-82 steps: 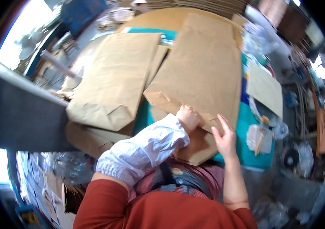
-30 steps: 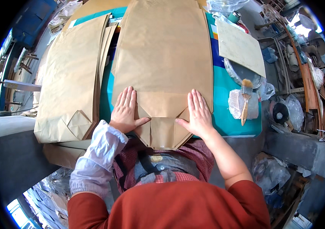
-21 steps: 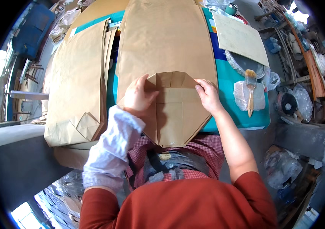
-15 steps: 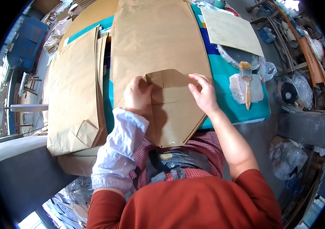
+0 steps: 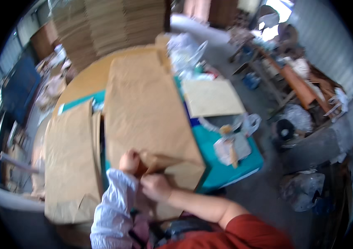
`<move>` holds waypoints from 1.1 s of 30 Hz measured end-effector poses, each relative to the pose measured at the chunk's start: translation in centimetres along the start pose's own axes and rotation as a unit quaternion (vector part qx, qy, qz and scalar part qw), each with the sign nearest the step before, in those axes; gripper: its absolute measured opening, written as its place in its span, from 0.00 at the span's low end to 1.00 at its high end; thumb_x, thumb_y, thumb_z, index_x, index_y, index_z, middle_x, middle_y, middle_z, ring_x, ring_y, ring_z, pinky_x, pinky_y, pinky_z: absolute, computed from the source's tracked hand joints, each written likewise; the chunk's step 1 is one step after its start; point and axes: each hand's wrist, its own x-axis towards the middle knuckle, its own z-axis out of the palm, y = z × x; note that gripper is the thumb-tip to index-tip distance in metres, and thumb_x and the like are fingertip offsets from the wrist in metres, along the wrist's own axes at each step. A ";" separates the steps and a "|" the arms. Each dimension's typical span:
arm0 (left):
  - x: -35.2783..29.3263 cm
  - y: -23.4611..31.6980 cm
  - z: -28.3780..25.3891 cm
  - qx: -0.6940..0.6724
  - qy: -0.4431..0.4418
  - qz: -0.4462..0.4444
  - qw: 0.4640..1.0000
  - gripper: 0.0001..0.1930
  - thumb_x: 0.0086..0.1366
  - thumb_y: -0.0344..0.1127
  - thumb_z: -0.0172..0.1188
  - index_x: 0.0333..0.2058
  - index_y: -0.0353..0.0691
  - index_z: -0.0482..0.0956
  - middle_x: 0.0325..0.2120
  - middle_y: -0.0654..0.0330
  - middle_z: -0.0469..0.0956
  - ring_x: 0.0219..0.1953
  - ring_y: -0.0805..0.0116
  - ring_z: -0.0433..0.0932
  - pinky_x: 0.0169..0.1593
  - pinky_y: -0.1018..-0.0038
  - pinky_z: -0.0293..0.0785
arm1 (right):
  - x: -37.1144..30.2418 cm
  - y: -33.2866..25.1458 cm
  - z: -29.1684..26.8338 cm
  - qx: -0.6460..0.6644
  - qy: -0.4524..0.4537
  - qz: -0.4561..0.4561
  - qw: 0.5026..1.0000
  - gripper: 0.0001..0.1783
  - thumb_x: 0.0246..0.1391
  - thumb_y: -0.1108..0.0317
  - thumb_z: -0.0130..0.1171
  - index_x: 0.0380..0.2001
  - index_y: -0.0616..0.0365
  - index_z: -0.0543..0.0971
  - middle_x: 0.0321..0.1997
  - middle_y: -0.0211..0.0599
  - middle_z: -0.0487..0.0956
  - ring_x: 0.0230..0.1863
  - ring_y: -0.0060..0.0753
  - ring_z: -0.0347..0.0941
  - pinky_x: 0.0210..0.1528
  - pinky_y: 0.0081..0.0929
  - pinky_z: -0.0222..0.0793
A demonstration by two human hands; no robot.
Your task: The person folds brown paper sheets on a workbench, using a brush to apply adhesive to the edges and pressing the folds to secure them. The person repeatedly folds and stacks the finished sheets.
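1) left hand [image 5: 130, 162]: fingers curled at the brown paper bag [image 5: 143, 103], grip too blurred to tell
2) right hand [image 5: 156, 187]: fingers bent nearly closed, hold unclear
3) bag stretches toward twelve o'clock from both hands; brush [image 5: 232, 154] at the right hand's two o'clock

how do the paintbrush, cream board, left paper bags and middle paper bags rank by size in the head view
Largest to smallest:
middle paper bags
left paper bags
cream board
paintbrush

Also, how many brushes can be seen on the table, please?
1: the brush lies on a pale bundle, to the right of the brown paper bags. Others may be hidden.
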 end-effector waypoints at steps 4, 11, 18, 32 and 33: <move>-0.6 3.5 -4.4 -0.074 -0.101 -0.026 0.992 0.17 0.50 0.35 0.64 0.40 0.36 0.79 0.30 0.50 0.82 0.34 0.53 0.82 0.40 0.62 0.77 | 4.8 -1.2 -4.4 -0.180 -0.034 -0.008 0.983 0.07 0.47 0.66 0.59 0.29 0.56 0.75 0.34 0.38 0.76 0.42 0.40 0.73 0.42 0.36 0.72; 0.9 1.1 -2.5 0.005 -0.053 0.029 0.998 0.13 0.50 0.32 0.63 0.36 0.34 0.83 0.28 0.47 0.83 0.30 0.56 0.83 0.38 0.67 0.79 | 4.5 1.9 -5.8 -0.327 -0.344 -0.242 0.846 0.08 0.43 0.66 0.56 0.22 0.55 0.83 0.29 0.34 0.82 0.32 0.40 0.78 0.33 0.37 0.74; -2.4 6.3 -3.7 0.424 -0.076 0.259 0.864 0.16 0.56 0.38 0.58 0.44 0.43 0.78 0.38 0.50 0.81 0.43 0.51 0.80 0.46 0.61 0.75 | 2.7 -1.3 -6.8 -0.412 -0.573 0.015 0.709 0.22 0.55 0.48 0.55 0.36 0.54 0.85 0.36 0.36 0.84 0.40 0.39 0.81 0.39 0.39 0.76; -8.3 6.4 -4.1 0.198 -0.149 -0.022 0.969 0.19 0.53 0.36 0.59 0.45 0.41 0.79 0.41 0.49 0.81 0.49 0.53 0.78 0.52 0.64 0.74 | 0.9 7.9 -10.5 -0.416 -0.501 0.072 0.755 0.27 0.44 0.55 0.65 0.47 0.55 0.76 0.43 0.45 0.81 0.49 0.43 0.78 0.48 0.39 0.74; -8.5 7.0 -4.6 0.174 -0.151 -0.036 0.972 0.19 0.52 0.35 0.59 0.45 0.41 0.79 0.41 0.49 0.81 0.49 0.53 0.78 0.52 0.64 0.74 | 1.0 7.8 -11.1 -0.423 -0.486 0.046 0.764 0.26 0.43 0.53 0.65 0.45 0.56 0.77 0.41 0.45 0.81 0.48 0.44 0.78 0.49 0.39 0.74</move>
